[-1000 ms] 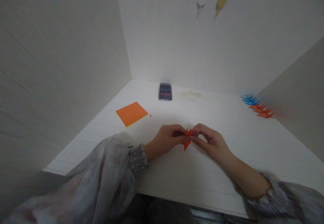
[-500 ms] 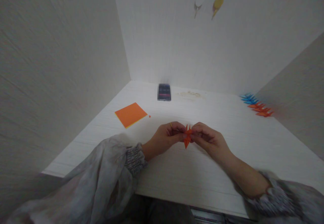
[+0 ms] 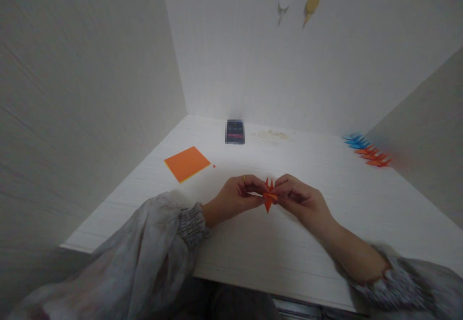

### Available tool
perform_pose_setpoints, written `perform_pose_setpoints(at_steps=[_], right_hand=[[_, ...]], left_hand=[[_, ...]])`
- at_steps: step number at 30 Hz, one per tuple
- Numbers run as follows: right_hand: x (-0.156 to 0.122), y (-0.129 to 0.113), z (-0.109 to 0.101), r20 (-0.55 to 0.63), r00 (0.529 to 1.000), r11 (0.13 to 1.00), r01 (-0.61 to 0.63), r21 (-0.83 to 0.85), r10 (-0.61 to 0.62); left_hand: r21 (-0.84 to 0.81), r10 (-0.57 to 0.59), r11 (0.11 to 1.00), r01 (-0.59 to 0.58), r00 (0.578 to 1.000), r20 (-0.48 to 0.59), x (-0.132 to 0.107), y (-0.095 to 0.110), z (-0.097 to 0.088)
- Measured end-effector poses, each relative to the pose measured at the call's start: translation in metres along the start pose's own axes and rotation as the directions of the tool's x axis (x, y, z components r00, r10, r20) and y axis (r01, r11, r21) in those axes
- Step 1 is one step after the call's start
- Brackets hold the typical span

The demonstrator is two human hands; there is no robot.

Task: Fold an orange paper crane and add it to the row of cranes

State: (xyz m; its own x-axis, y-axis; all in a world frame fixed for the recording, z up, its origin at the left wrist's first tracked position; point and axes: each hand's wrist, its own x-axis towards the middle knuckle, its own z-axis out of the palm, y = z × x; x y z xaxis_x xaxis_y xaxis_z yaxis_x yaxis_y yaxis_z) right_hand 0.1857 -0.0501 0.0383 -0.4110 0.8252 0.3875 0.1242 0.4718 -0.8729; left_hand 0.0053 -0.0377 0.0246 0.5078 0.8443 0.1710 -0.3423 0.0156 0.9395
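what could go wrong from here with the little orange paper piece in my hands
The folded orange piece is pinched between the left hand and the right hand; pulling unevenly might tear or crease it.

Its narrow points stick out past the fingertips, so they could get bent if a finger catches them.

The left sleeve lies close to the flat orange paper and might nudge it if that arm swings forward.
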Motion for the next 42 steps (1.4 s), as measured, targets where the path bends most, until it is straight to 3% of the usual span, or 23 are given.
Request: perform_pose_setpoints(at_steps=[9,19,26,32,38,42], right_hand=[[0.0,-0.002,-0.003,0.059,0.99,0.96,0.142,-0.242,-0.131],[0.003,-0.004,-0.004,0.08,0.99,0.97,0.131,-0.206,-0.117],[0.002,-0.001,-0.004,0.094,0.988,0.967,0.144,-0.209,-0.127],[0.002,0.001,0.0,0.057,0.997,0.99,0.067,-0.123,-0.06],[0.003,0.009,0.009,-0.139,0.983,0.993,-0.118,0.023,0.12],[0.005,0.006,0.01,-0.073,0.967,0.97,-0.24,0.047,0.243]], left_hand=[[0.055,0.015,0.998,-0.014,0.999,-0.03,0.001,0.001,0.001],[0.137,0.059,0.989,-0.056,0.998,-0.017,-0.003,0.008,0.001],[0.044,-0.022,0.999,0.026,0.995,-0.094,0.0,0.0,0.001],[-0.024,-0.045,0.999,0.043,0.993,-0.111,0.002,-0.003,0.001],[-0.015,-0.037,0.999,0.035,0.989,-0.14,0.003,-0.003,0.001],[0.008,-0.009,1.0,0.011,0.987,-0.162,0.003,-0.002,0.002]])
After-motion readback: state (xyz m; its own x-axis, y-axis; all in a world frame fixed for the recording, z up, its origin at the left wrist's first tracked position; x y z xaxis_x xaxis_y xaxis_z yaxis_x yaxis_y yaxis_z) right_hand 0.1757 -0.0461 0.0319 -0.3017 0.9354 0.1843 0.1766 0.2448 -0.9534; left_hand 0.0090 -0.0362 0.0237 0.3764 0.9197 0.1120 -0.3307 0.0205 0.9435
